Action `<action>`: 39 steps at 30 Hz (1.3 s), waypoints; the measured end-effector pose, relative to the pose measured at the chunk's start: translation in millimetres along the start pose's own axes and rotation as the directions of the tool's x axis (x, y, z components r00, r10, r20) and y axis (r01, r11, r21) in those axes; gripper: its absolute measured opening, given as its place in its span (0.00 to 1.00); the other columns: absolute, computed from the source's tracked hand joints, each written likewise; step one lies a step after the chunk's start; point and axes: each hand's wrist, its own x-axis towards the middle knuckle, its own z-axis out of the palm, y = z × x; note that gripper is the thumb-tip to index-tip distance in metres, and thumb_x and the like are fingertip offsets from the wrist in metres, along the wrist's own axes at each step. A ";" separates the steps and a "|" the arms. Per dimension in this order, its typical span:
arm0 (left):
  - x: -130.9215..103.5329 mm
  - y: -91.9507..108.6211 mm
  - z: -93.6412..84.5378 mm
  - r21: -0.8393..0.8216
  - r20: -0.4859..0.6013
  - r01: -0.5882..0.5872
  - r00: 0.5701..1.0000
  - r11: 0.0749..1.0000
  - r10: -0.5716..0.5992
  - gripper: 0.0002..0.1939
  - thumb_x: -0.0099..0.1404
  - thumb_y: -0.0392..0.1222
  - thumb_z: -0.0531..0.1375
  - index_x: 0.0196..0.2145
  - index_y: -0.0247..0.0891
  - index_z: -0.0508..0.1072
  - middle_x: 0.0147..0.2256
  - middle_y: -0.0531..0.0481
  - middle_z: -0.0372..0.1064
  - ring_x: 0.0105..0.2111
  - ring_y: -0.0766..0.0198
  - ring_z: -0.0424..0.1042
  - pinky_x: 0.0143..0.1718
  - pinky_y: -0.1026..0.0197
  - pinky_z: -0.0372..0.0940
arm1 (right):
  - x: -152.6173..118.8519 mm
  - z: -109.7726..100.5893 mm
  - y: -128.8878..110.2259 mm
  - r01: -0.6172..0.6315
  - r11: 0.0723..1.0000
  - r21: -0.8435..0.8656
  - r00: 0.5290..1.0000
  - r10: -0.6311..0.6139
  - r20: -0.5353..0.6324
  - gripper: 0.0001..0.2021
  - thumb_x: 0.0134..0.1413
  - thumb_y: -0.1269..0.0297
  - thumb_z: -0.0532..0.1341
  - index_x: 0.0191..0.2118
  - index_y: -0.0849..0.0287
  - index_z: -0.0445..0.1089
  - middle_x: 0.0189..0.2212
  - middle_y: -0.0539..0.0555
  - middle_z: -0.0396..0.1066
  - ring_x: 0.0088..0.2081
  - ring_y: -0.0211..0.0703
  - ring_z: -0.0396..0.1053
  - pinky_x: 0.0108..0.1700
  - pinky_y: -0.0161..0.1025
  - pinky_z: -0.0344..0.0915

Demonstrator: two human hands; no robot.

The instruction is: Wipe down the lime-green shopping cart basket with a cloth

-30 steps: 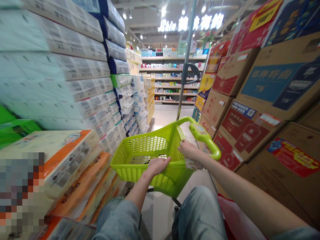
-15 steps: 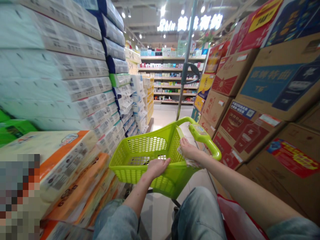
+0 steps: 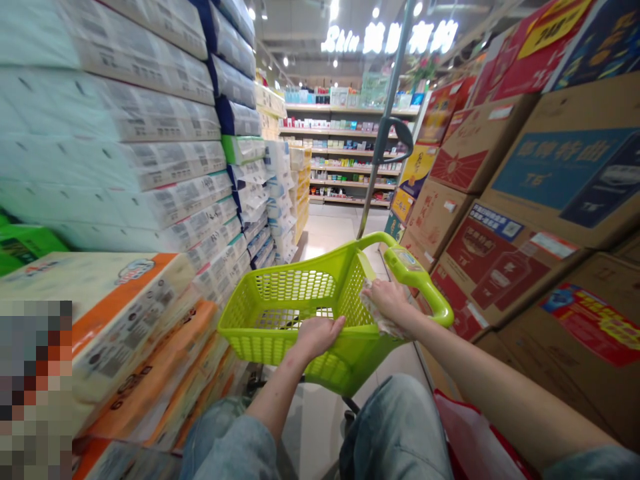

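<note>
A lime-green shopping basket cart (image 3: 280,341) stands tilted in front of my knees, its curved handle at the right. My left hand (image 3: 319,335) grips the near rim, thumb over the top edge. Inside the handle end, my right hand (image 3: 389,301) is closed on a pale crumpled cloth (image 3: 385,323), pressed against the basket's end panel. The basket's slotted floor shows, with nothing lying on it. Part of the cloth is hidden under the right hand.
Wrapped tissue packs (image 3: 165,157) are stacked high on the left, with orange-banded packs (image 3: 145,360) nearer. Cardboard cartons (image 3: 560,153) line the right. A grey pole (image 3: 383,140) rises behind the cart. Farther off are stocked shelves (image 3: 345,133). A red-and-white bag (image 3: 480,433) lies by my right leg.
My right hand has curled its fingers around the cloth and shifted slightly to the right. My left hand keeps its hold on the rim. The view has shifted slightly.
</note>
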 end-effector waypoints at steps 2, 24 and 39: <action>0.2 0.7 -0.2 0.003 -0.002 -0.001 1.000 1.000 0.001 0.44 0.63 0.61 0.26 0.34 0.36 0.77 0.35 0.38 0.74 0.39 0.50 0.72 0.38 0.54 0.63 | 1.4 -1.5 0.5 0.028 1.000 -0.006 1.000 -0.028 0.002 0.17 0.58 0.57 0.52 0.38 0.65 0.71 0.36 0.65 0.74 0.38 0.50 0.73 0.33 0.36 0.63; -3.1 21.2 8.1 -0.004 -0.116 -0.053 0.992 0.999 0.052 0.39 0.67 0.54 0.29 0.32 0.38 0.77 0.31 0.43 0.75 0.34 0.58 0.73 0.36 0.59 0.62 | 85.5 -0.9 0.0 0.015 1.000 0.001 0.999 -0.015 0.046 0.20 0.60 0.54 0.48 0.44 0.64 0.69 0.42 0.66 0.71 0.44 0.49 0.70 0.42 0.40 0.63; -16.5 21.8 9.4 0.005 -0.144 -0.040 0.989 0.999 0.040 0.38 0.68 0.54 0.30 0.29 0.39 0.76 0.27 0.46 0.74 0.30 0.62 0.72 0.30 0.63 0.59 | 145.3 8.1 -8.1 0.046 0.998 0.036 0.998 -0.048 0.036 0.22 0.59 0.54 0.48 0.44 0.66 0.70 0.44 0.69 0.70 0.46 0.53 0.69 0.42 0.43 0.64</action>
